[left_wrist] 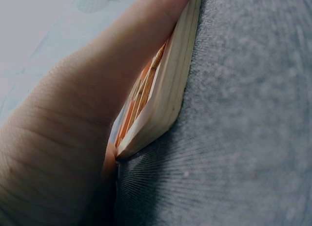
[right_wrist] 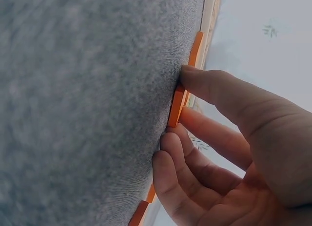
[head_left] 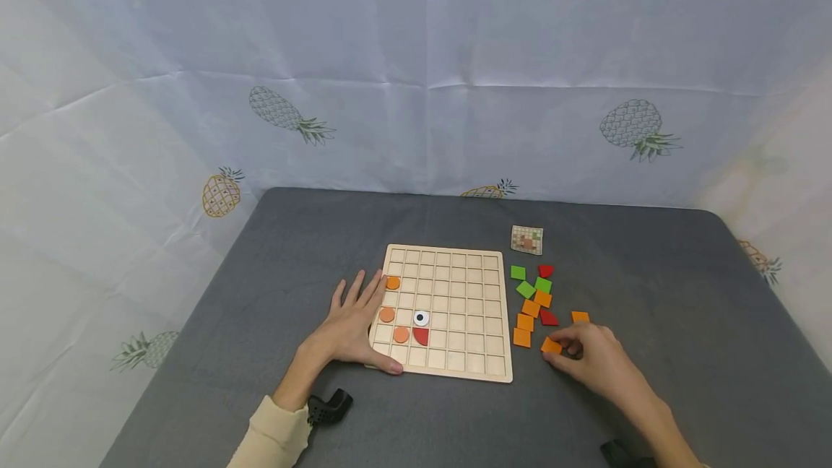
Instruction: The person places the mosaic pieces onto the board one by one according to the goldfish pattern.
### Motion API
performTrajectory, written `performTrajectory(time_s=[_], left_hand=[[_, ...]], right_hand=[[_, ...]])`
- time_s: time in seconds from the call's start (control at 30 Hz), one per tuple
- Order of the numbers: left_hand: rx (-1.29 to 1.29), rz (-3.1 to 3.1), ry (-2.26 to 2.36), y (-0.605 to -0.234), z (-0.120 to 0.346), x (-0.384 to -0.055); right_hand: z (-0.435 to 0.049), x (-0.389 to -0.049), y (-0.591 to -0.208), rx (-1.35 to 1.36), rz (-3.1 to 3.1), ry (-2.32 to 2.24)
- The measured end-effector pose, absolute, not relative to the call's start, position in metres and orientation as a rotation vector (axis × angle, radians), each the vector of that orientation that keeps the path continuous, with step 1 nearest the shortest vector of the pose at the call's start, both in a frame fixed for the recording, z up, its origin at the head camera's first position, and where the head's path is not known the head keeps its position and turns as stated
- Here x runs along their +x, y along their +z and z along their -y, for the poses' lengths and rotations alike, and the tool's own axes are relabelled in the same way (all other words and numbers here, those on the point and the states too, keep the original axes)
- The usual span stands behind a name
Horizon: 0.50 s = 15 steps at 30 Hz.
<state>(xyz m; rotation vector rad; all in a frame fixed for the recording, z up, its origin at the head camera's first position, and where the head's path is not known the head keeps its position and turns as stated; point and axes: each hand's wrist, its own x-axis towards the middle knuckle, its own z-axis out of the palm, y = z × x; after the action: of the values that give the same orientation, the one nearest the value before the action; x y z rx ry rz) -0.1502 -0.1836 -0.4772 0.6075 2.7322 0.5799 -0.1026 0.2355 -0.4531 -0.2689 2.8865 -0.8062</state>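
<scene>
A wooden grid board (head_left: 455,340) lies on the table. My left hand (head_left: 341,331) rests spread along its left edge, the thumb on the near edge; the left wrist view shows the thumb against the board's rounded corner (left_wrist: 156,114). In the grid sit several orange round pieces (head_left: 401,335), a red quarter-circle piece (head_left: 421,336) and a white disc with a black dot (head_left: 421,318). Right of the board, my right hand (head_left: 594,356) pinches an orange square tile (head_left: 552,346) between thumb and fingers, close to the tabletop in the right wrist view.
Between the board and my right hand lie several orange square tiles (head_left: 522,337), green square tiles (head_left: 518,272) and red pieces (head_left: 548,318). Another orange tile (head_left: 581,316) lies just beyond the right hand. A small pattern card (head_left: 526,240) lies behind them. A pineapple-printed cloth (head_left: 416,128) hangs behind the table.
</scene>
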Motion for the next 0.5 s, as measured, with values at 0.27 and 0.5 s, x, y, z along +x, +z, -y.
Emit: performTrajectory(time_s=[0.27,0.5], left_hand=[[0.608,-2.729,0.597,-0.4782,0.1838,-0.1507],[0.594,-2.717,0.611,-0.4784,0.1838,-0.1515]], right_hand=[[-0.2349,-0.101,-0.4543,-0.327,-2.923,-0.796],[-0.234,-0.1014,-0.4551,-0.34,-2.927,-0.78]])
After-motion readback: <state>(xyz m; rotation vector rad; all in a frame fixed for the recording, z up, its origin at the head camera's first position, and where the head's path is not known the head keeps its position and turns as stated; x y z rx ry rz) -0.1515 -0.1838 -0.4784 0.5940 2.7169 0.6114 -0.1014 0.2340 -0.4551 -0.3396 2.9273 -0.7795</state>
